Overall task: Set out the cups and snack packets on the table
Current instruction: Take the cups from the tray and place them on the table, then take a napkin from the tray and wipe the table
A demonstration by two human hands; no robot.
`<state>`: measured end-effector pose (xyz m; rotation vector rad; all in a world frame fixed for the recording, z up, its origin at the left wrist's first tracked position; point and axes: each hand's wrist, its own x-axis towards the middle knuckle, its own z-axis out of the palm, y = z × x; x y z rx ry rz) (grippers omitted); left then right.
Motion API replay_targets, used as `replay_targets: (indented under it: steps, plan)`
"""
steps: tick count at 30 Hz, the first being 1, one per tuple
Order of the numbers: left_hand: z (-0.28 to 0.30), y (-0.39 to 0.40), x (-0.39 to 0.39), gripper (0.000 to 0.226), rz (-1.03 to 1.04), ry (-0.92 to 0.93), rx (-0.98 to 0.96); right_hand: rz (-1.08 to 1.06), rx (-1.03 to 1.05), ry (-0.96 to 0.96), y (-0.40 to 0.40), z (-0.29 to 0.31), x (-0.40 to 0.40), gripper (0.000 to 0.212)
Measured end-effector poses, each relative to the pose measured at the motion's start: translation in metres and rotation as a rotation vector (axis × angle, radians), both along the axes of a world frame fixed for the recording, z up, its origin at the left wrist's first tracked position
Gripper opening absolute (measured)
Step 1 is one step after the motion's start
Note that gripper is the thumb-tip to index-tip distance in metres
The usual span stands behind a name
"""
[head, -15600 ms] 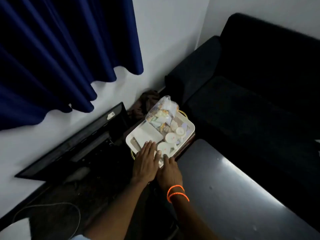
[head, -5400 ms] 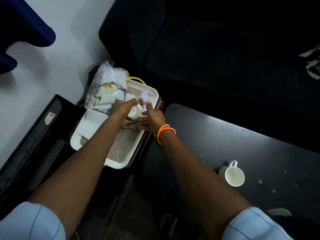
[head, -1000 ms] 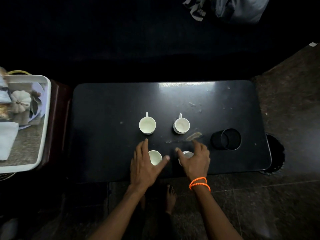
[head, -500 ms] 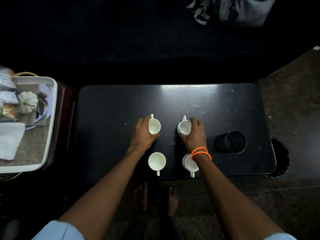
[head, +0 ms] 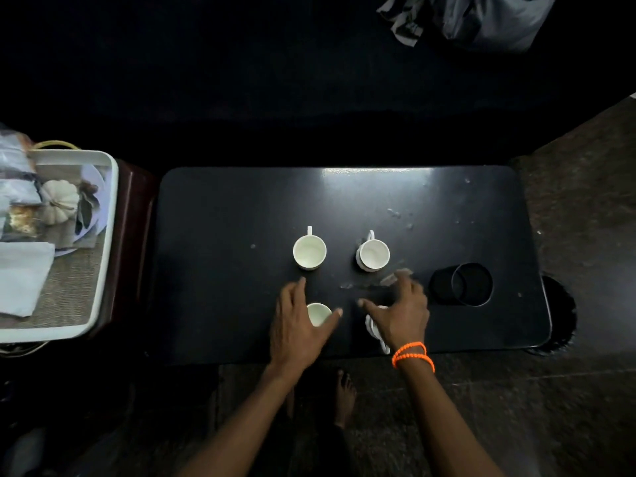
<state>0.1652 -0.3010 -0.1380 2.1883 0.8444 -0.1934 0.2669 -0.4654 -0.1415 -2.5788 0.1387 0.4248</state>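
Four white cups stand on the black table, in two rows of two. The far left cup and the far right cup are upright and free, with their handles turned to the far side. The near left cup is half covered by our left hand, and the near right cup is mostly hidden under our right hand; its handle seems to point to the near edge.

Both hands are spread, with the fingers apart and not closed on anything. Whether the palms touch the near cups we cannot tell, because the hands hide the rims.

We think the cups are placed, so the next step concerns the snack packets. They lie at the far left end of the white tray, which rests on a dark red stand just beside the left end of the table. From our hands the packets lie far to the left and somewhat farther away. The left hand is clearly nearer to them, so we judge it should reach first. The right hand would need to cross over the cups.

A white pumpkin and a folded cloth also lie in the tray, beside the packets.

A black ring holder stands on the table, to the right of the cups.
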Motion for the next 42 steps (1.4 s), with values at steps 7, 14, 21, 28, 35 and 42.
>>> replay_targets:
  steps: [7, 14, 21, 28, 35, 42]
  plan:
    - [-0.012, -0.014, -0.023, 0.087, -0.143, 0.103, 0.055, 0.056, -0.018, 0.092, -0.022, -0.007, -0.045, 0.095]
    - [-0.008, -0.009, -0.020, 0.081, -0.202, 0.162, 0.048, 0.016, 0.035, 0.004, -0.022, -0.015, -0.053, 0.067]
    - [-0.010, -0.012, -0.023, 0.084, -0.162, 0.122, 0.043, 0.055, -0.003, 0.034, -0.025, -0.017, -0.051, 0.078]
    - [-0.005, -0.002, -0.025, 0.103, -0.102, 0.071, 0.046, 0.093, -0.139, -0.193, 0.000, 0.004, -0.056, 0.094]
    - [0.006, 0.064, -0.026, 0.073, 0.033, -0.039, 0.082, 0.254, 0.052, -0.338, 0.086, 0.022, -0.044, 0.062]
    - [0.029, 0.176, -0.060, 0.059, 0.238, -0.098, 0.224, 0.604, 0.272, -0.256, 0.218, 0.035, -0.055, 0.051]
